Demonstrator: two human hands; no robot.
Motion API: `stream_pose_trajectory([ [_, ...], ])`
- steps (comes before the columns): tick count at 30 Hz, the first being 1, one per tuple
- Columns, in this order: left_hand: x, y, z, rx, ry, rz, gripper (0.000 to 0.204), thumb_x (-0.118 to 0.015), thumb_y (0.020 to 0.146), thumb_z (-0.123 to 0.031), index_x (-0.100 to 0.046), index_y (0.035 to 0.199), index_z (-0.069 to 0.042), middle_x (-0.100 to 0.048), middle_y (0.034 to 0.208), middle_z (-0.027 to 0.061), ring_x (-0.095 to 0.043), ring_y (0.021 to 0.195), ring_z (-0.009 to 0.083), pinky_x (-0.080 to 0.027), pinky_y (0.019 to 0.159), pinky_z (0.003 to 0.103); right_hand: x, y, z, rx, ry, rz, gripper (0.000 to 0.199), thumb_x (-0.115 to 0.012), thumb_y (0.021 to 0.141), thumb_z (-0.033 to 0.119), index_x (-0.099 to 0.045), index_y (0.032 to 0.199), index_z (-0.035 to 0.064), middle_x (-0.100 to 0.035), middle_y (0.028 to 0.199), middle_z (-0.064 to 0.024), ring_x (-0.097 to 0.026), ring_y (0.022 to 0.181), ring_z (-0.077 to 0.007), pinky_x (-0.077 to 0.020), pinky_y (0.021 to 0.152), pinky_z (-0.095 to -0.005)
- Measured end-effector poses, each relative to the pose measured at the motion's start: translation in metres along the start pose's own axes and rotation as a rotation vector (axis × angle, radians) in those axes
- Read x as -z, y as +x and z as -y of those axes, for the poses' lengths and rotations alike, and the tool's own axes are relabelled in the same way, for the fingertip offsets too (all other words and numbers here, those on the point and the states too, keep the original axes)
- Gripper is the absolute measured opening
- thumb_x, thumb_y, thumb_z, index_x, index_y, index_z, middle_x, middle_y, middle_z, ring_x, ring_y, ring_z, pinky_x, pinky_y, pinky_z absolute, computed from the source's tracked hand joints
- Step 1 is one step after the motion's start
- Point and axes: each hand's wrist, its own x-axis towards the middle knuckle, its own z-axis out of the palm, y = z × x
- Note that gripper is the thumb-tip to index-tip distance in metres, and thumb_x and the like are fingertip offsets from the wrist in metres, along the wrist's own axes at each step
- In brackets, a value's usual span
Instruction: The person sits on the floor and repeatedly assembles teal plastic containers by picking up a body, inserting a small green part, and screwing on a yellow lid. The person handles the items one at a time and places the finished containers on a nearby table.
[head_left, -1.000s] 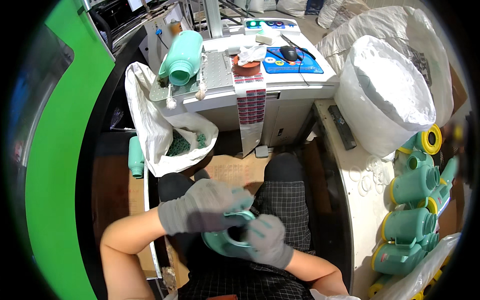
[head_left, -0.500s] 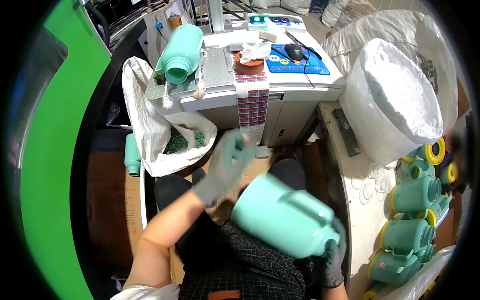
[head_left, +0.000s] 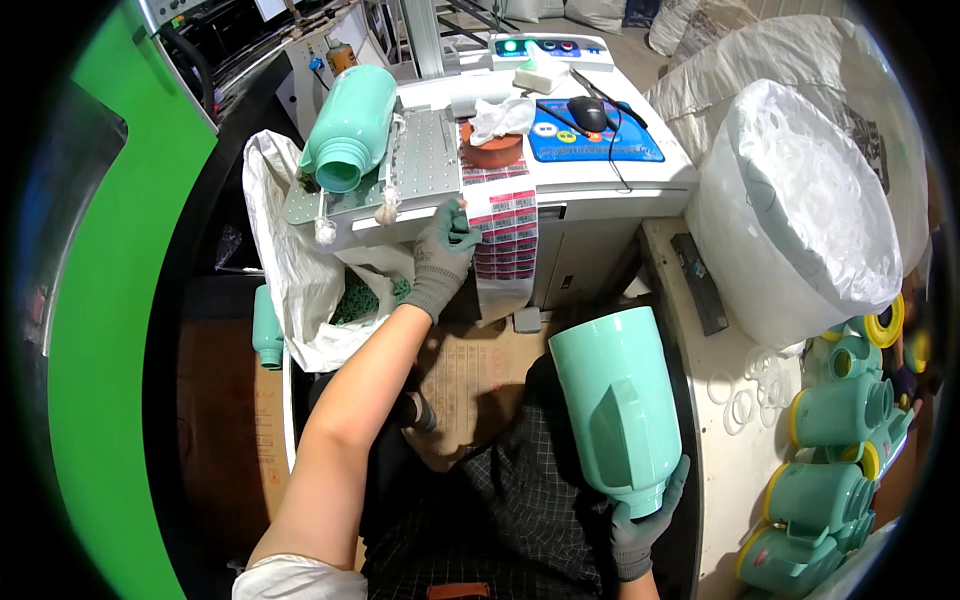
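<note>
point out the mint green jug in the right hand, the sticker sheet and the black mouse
mint green plastic jug [head_left: 615, 400]: head view, on its side wall
hanging sheet of red-and-white stickers [head_left: 510, 235]: head view, sheet's middle
black computer mouse [head_left: 587, 112]: head view, its top

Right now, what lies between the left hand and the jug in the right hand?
In the head view, the hanging label sheet beside the left hand, then cardboard down to the jug.

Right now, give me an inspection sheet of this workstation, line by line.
Surface: white machine table, crowded.
Job's things: teal jug body held base up; label strip hanging off the table edge.
Clutter: teal bottle lying on its side; big bag of clear rings; stacked teal jugs.
Hands: left hand, gloved, at the labels; right hand, gloved, grips the jug.
Cables: mouse cable.
Surroundings: green panel.
</note>
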Motion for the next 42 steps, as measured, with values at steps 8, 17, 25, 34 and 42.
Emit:
stream_pose_trajectory([
  [8, 0.002, 0.007, -0.002, -0.008, 0.112, -0.052, 0.023, -0.080, 0.086, -0.009, -0.074, 0.107, -0.001, -0.074, 0.086, 0.0059, -0.067, 0.078, 0.0121, -0.055, 0.076, 0.028, -0.006, -0.008, -0.019, 0.140, -0.086, -0.008, 0.105, -0.076, 0.075, 0.017, -0.020, 0.161, -0.0079, -0.045, 0.154, -0.0241, -0.051, 0.138, -0.0304, -0.0429, 0.114, -0.0421],
  [17, -0.004, 0.008, -0.017, 0.009, 0.164, -0.050, 0.032, -0.075, 0.087, -0.015, -0.073, 0.118, -0.011, -0.075, 0.098, 0.0118, -0.072, 0.086, 0.0252, -0.056, 0.084, 0.036, -0.009, -0.011, -0.009, 0.107, -0.022, -0.026, 0.096, -0.074, 0.080, 0.012, -0.026, 0.161, -0.0019, -0.028, 0.168, -0.0214, -0.042, 0.148, -0.0328, -0.0406, 0.117, -0.0436],
  [25, 0.015, 0.008, -0.011, -0.191, 0.296, -0.091, 0.026, -0.080, 0.086, -0.016, -0.075, 0.109, -0.005, -0.077, 0.098, 0.0129, -0.076, 0.086, 0.0242, -0.058, 0.081, 0.035, -0.016, -0.016, -0.012, 0.103, -0.018, -0.031, 0.107, -0.078, 0.077, 0.023, -0.019, 0.161, -0.0074, -0.039, 0.158, -0.0230, -0.050, 0.138, -0.0314, -0.0456, 0.112, -0.0431],
  [34, 0.004, -0.002, -0.015, -0.151, 0.238, -0.086, 0.019, -0.080, 0.084, -0.010, -0.075, 0.102, -0.007, -0.074, 0.093, 0.0099, -0.073, 0.084, 0.0212, -0.056, 0.078, 0.032, -0.016, -0.018, -0.021, 0.127, -0.035, -0.041, 0.100, -0.076, 0.079, 0.018, -0.024, 0.161, -0.0045, -0.026, 0.169, -0.0210, -0.041, 0.148, -0.0317, -0.0382, 0.119, -0.0439],
  [42, 0.026, -0.136, -0.124, 0.523, -0.778, 0.267, 0.010, -0.068, 0.095, -0.006, -0.068, 0.100, 0.002, -0.070, 0.089, 0.0079, -0.064, 0.074, 0.0102, -0.053, 0.067, 0.024, -0.019, -0.020, -0.016, 0.167, -0.111, -0.037, 0.109, -0.078, 0.069, 0.008, -0.022, 0.163, -0.0024, -0.048, 0.152, -0.0187, -0.053, 0.134, -0.0239, -0.0439, 0.112, -0.0376],
])
